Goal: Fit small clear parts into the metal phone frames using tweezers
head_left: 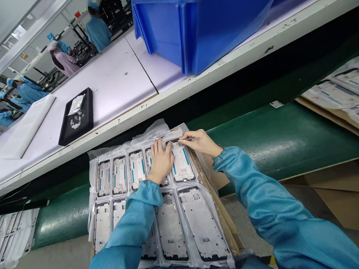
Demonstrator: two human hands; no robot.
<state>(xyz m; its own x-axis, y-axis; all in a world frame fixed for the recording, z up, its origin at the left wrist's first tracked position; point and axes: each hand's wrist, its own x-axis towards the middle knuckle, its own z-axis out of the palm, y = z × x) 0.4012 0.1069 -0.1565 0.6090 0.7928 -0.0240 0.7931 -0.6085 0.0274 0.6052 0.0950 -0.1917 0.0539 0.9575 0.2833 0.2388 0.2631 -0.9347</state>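
Phone frames lie in two rows in a translucent plastic tray [172, 184] in front of me. My right hand [200, 142] pinches thin metal tweezers [194, 138] at the top edge of the far-right phone frame [183, 165]. Blue strips run along that frame and its neighbours in the upper row. My left hand [161, 162] rests with fingers spread on the upper row, just left of the tweezers, partly covering two frames. The lower row, with a large frame [203, 224] at its right end, shows bare metal without blue strips. My left sleeve hides part of the lower row.
A white bench [113, 86] holds a blue bin [167, 33], a black tray [75, 116] with small clear pieces and a silver packet, and a white slab [29, 126]. More framed trays lie on the green surface [264, 135] at right and left. Several people work beyond.
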